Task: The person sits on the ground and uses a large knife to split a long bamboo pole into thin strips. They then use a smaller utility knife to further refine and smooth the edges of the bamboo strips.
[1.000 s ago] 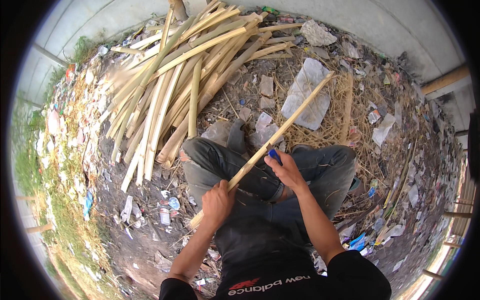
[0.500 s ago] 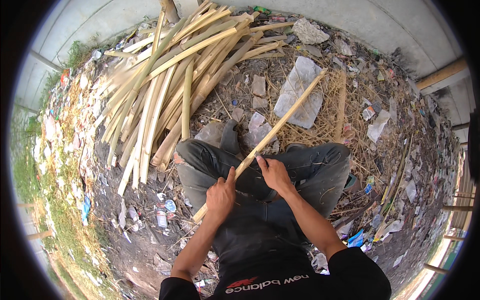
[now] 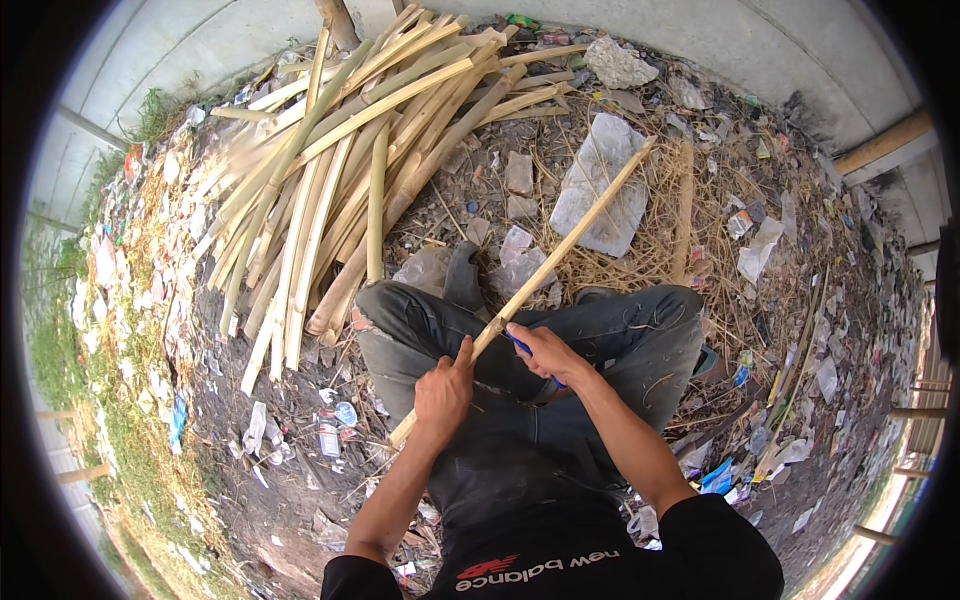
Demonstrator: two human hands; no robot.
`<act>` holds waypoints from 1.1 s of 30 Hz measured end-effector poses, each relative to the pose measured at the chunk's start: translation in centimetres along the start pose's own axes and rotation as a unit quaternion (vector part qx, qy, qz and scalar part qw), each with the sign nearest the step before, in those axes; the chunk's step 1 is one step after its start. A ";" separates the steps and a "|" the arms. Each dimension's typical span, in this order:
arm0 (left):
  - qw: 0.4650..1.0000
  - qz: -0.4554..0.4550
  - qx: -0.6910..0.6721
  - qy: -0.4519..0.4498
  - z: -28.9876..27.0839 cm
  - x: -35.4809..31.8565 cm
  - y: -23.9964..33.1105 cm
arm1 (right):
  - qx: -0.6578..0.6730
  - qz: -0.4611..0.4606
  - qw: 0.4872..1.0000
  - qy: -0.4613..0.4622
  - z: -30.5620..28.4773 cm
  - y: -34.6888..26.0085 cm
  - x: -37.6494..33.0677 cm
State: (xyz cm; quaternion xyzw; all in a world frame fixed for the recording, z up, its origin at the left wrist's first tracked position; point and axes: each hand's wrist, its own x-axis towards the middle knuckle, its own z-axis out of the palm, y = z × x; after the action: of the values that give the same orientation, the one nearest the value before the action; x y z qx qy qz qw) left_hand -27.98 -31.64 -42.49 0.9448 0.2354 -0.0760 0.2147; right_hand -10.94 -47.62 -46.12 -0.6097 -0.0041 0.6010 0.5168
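A long pale split bamboo strip (image 3: 585, 222) lies slantwise over my lap, its far end above a grey slab. My left hand (image 3: 443, 392) is closed round its lower part, index finger stretched along it. Just above, my right hand (image 3: 543, 357) grips a blue-handled knife (image 3: 518, 345). The knife's small dark blade end meets the strip's edge; most of the handle is hidden in my fist. Both hands are over my crossed legs in dark trousers (image 3: 640, 330).
A big pile of split bamboo strips (image 3: 330, 200) lies at the far left. Ahead are the flat grey slab (image 3: 600, 185), a rough stone (image 3: 620, 63) and another strip (image 3: 685, 210) on straw. Litter covers the ground around; a concrete wall (image 3: 700, 35) stands behind.
My right hand has turned slightly and moved a little down and left along the strip, bringing the blue knife handle into sight. The left hand keeps its hold.
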 end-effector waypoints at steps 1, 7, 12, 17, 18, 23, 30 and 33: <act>1.000 0.000 0.002 0.002 0.0 -0.1 0.0 | 0.000 -0.029 0.999 0.026 -0.4 0.4 0.4; 0.999 0.013 0.031 0.040 1.4 -0.4 -0.3 | -0.264 -0.237 0.913 0.202 0.5 -2.1 -0.4; 0.997 0.035 0.044 0.058 1.7 -0.3 -0.3 | -0.369 -0.271 0.868 0.193 1.0 -2.3 2.2; 0.999 0.015 0.037 0.034 1.3 0.0 -0.1 | -0.254 -0.239 0.937 0.030 -0.8 -2.2 3.4; 0.999 0.004 0.031 0.025 1.1 0.0 -0.1 | -0.101 -0.157 0.980 -0.063 -0.2 -2.7 2.2; 0.998 -0.020 -0.037 0.036 -0.4 0.1 0.9 | -0.099 -0.197 0.972 0.077 0.6 -2.4 -0.5; 0.987 -0.042 -0.107 0.112 -0.1 -0.2 0.4 | -0.117 -0.259 0.917 0.281 -2.3 0.0 2.4; 0.983 -0.047 -0.119 0.128 -0.7 -1.2 0.7 | -0.004 -0.264 0.931 0.254 -3.1 -0.5 3.6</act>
State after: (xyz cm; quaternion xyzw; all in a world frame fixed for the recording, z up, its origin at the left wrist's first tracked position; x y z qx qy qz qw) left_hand -28.70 -32.42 -41.30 0.9023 0.3126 0.0639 0.2900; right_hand -7.30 -47.04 -49.22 -0.7207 -0.0357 0.2680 0.6383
